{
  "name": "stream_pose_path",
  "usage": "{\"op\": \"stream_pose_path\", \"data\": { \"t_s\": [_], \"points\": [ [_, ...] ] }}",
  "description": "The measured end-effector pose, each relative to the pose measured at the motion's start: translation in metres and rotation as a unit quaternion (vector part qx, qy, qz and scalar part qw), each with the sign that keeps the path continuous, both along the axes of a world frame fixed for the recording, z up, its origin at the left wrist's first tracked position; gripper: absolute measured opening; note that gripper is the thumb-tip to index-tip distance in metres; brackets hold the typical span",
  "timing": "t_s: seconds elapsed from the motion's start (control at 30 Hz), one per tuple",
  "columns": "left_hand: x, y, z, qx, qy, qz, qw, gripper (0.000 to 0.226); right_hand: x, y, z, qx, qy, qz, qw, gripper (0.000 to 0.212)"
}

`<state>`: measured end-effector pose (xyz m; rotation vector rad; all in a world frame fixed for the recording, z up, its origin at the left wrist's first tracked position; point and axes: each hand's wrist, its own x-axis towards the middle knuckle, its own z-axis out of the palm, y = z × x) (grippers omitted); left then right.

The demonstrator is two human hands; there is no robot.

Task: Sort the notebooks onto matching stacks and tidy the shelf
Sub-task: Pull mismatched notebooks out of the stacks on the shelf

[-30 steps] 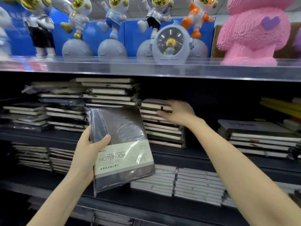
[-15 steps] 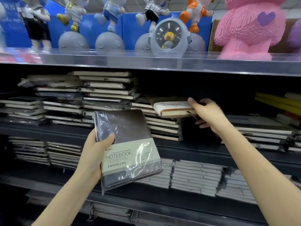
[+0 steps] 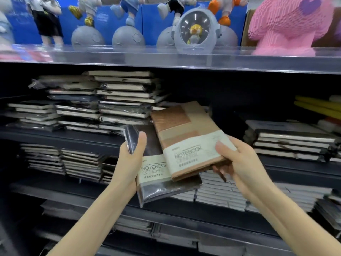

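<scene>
A person's left hand point(image 3: 129, 163) grips a dark brown, plastic-wrapped notebook point(image 3: 156, 174) by its left edge. The thumb is pressed across the front cover and the fingers are curled out of sight behind. The right hand point(image 3: 243, 163) holds a tan two-tone notebook point(image 3: 184, 133) with a cream paper band (printed "NOTEBOOK GENERAL"), thumb flat on the band and fingers curled underneath. The tan notebook overlaps the dark one's right side and seems to touch it, though blur makes this uncertain. Both are held in front of a dark metal shelf point(image 3: 73, 138). Its middle tier holds flat stacks of dark notebooks point(image 3: 121, 100), and the tier below holds pale stacks point(image 3: 221, 194).
</scene>
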<state>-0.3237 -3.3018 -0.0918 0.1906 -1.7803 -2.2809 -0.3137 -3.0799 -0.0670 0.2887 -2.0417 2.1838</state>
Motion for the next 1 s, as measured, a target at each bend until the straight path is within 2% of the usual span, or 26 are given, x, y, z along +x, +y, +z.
{"op": "stream_pose_path", "data": {
  "t_s": [0.07, 0.13, 0.2, 0.27, 0.33, 0.4, 0.43, 0.57, 0.63, 0.9, 1.0],
  "points": [
    [0.003, 0.009, -0.001, 0.009, -0.008, -0.031, 0.999, 0.073, 0.011, -0.007, -0.010, 0.029, -0.007, 0.028, 0.999, 0.020],
    [0.007, 0.014, -0.005, 0.069, -0.020, -0.059, 0.996, 0.065, 0.019, -0.009, -0.016, 0.072, -0.036, 0.061, 0.995, 0.018],
    [0.012, 0.015, -0.009, 0.112, -0.052, -0.070, 0.990, 0.057, 0.025, -0.006, -0.016, 0.160, -0.070, 0.089, 0.980, 0.019],
    [0.018, 0.010, -0.015, 0.125, -0.068, -0.066, 0.988, 0.056, 0.022, -0.002, -0.012, 0.294, -0.044, 0.052, 0.953, 0.022],
    [0.023, 0.003, -0.018, 0.117, -0.054, -0.062, 0.990, 0.059, 0.008, 0.001, -0.003, 0.366, 0.040, -0.057, 0.928, 0.031],
    [0.028, -0.005, -0.018, 0.081, -0.019, -0.041, 0.996, 0.062, -0.018, 0.001, 0.011, 0.336, 0.089, -0.146, 0.926, 0.038],
    [0.031, -0.010, -0.017, 0.057, 0.000, -0.023, 0.998, 0.063, -0.035, -0.001, 0.018, 0.312, 0.085, -0.169, 0.931, 0.040],
    [0.036, -0.025, -0.013, -0.021, 0.058, 0.009, 0.998, 0.067, -0.103, -0.019, 0.041, 0.261, -0.017, -0.189, 0.946, 0.062],
    [0.034, -0.030, -0.012, -0.046, 0.073, 0.008, 0.996, 0.069, -0.121, -0.029, 0.044, 0.246, -0.057, -0.185, 0.950, 0.065],
    [0.025, -0.042, -0.008, -0.053, 0.096, 0.008, 0.994, 0.071, -0.142, -0.029, 0.045, 0.079, -0.092, -0.223, 0.967, 0.032],
    [0.024, -0.049, -0.006, -0.045, 0.105, 0.010, 0.993, 0.066, -0.138, -0.015, 0.043, 0.050, -0.104, -0.209, 0.971, 0.022]
  ]
}}
